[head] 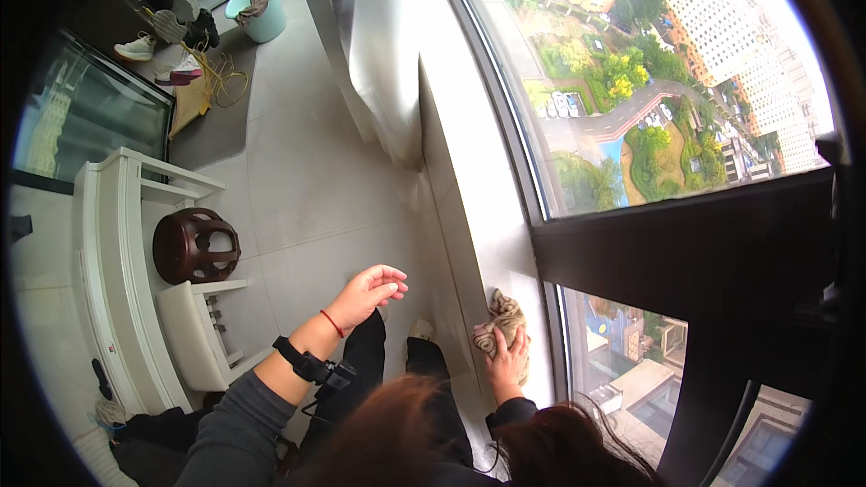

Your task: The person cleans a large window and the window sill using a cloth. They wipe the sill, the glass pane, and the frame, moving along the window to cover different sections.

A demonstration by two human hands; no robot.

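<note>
My right hand [507, 358] presses on a crumpled, striped brown cloth [506, 314], which lies on the white windowsill [484, 216] beside the dark window frame. The fingers are spread over the cloth's lower part. My left hand [372, 294] hangs over the floor to the left of the sill, its fingers loosely curved and apart, with nothing in them. That wrist bears a thin red cord, and a black strap with a small device sits on the forearm.
A light curtain [385, 47] hangs beside the sill. To the left are a dark wooden drum stool [196, 245], a white piano [111, 250] and a cream-seated bench [186, 338]. Further off stand a light green bucket [264, 19] holding a cloth, and shoes [135, 47] near a mat.
</note>
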